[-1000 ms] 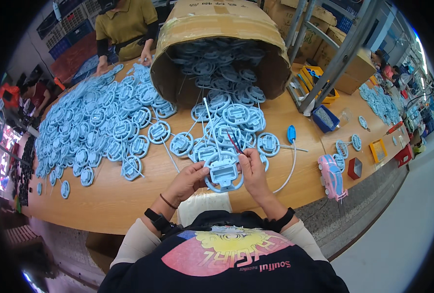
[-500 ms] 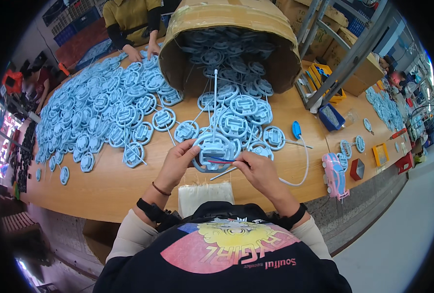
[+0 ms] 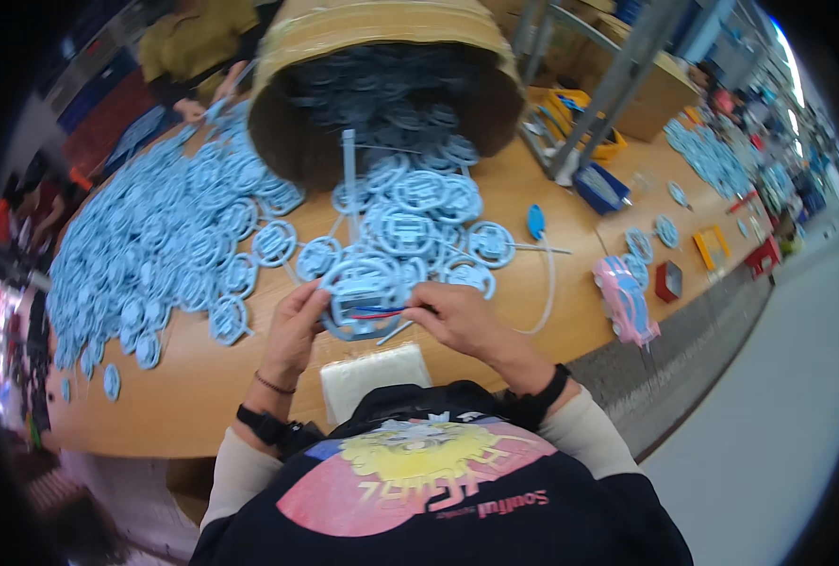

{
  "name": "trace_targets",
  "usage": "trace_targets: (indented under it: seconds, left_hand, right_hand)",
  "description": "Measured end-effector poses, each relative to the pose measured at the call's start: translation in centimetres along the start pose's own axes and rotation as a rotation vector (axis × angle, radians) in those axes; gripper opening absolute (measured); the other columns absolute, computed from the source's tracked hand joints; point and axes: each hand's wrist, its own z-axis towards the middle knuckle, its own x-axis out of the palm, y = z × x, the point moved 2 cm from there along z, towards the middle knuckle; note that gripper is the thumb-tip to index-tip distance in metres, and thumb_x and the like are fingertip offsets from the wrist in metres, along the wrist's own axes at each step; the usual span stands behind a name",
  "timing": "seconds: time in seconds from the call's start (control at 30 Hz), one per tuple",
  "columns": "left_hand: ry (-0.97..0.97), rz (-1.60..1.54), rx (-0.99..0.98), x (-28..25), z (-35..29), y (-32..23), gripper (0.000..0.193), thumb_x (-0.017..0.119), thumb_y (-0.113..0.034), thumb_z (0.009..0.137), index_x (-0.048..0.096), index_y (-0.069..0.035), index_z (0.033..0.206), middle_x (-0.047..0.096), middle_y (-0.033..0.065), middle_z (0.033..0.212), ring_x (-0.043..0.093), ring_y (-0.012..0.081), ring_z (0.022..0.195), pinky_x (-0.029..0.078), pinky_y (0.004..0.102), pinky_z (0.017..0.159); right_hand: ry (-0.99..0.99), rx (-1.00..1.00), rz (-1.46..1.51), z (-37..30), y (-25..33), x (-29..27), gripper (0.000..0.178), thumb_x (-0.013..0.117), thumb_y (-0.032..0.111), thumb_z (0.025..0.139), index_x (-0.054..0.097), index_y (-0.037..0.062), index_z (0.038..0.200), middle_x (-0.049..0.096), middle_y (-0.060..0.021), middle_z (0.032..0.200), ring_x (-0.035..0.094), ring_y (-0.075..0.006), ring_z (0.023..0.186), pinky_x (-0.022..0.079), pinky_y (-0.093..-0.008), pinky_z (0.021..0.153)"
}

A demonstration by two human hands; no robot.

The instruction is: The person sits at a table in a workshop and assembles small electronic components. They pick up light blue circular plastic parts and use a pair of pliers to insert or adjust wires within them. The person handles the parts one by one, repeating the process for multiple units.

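My left hand (image 3: 292, 328) grips a light-blue toy steering wheel (image 3: 363, 280) by its left rim, thumb on top. My right hand (image 3: 455, 316) is closed in a pinch at the wheel's right side. Between its fingertips are thin blue and red wires (image 3: 380, 311), which stretch across the lower opening of the wheel. More steering wheels (image 3: 405, 229) of the same kind are heaped just beyond, some with thin pale rods. One upright pale rod (image 3: 349, 179) rises behind the held wheel; whether it is joined to it I cannot tell.
A cardboard box (image 3: 509, 104) on its side spills wheels onto the wooden table (image 3: 278, 415). A large pile (image 3: 155, 245) lies left, where another person's hands (image 3: 193, 108) work. Rightward are a blue bin (image 3: 603, 189), pink toy car (image 3: 625, 300), yellow tray (image 3: 712, 247) and white cable (image 3: 549, 292).
My view has swung, so most of the scene sits farther left. Both hands keep their holds on the steering wheel and wires. The other person's hands have shifted at the pile.
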Motion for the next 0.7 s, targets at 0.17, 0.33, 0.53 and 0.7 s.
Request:
trace_targets:
  seconds: [0.17,0.33,0.53,0.7]
  left_hand:
    - [0.075,-0.219,-0.081,1.0,-0.8,0.3,0.036,0.047,-0.026,0.092,0.05,-0.001,0.117,0.06,0.0051,0.101,0.059,0.0137,0.086,0.05,0.0295,0.076]
    - [0.17,-0.291,-0.116,1.1,-0.4,2.4,0.049,0.042,-0.039,0.092,0.039,-0.004,0.126,0.05,0.0098,0.122,0.049,0.0222,0.111,0.039,0.0394,0.096]
    - [0.178,-0.346,-0.122,-0.9,0.1,4.0,0.046,0.04,-0.036,0.093,0.039,-0.005,0.127,0.05,0.0095,0.122,0.05,0.0213,0.11,0.041,0.0384,0.094]
    - [0.041,-0.218,-0.035,-7.3,2.6,3.2,0.038,0.039,-0.027,0.095,0.043,-0.002,0.123,0.053,0.0085,0.119,0.05,0.0198,0.11,0.042,0.0353,0.093]
  right_hand:
    - [-0.019,0.008,0.028,-0.2,-1.3,1.1,0.017,0.06,0.022,0.081,0.057,0.0059,0.08,0.059,-0.0096,0.071,0.057,-0.0262,0.062,0.043,-0.0337,0.055]
    - [-0.03,0.039,0.054,-0.7,-1.4,2.0,0.016,0.06,0.022,0.081,0.057,0.0066,0.08,0.059,-0.0095,0.069,0.057,-0.0263,0.062,0.043,-0.0347,0.055]
    - [0.026,0.098,0.038,-0.6,-1.3,3.2,0.019,0.058,0.025,0.08,0.053,0.0073,0.081,0.059,-0.0103,0.069,0.058,-0.0309,0.067,0.043,-0.0406,0.057]
    - [0.007,0.187,0.058,-0.6,-2.8,4.7,0.019,0.059,0.026,0.079,0.055,0.0074,0.082,0.059,-0.0105,0.071,0.058,-0.0308,0.067,0.043,-0.0412,0.058]
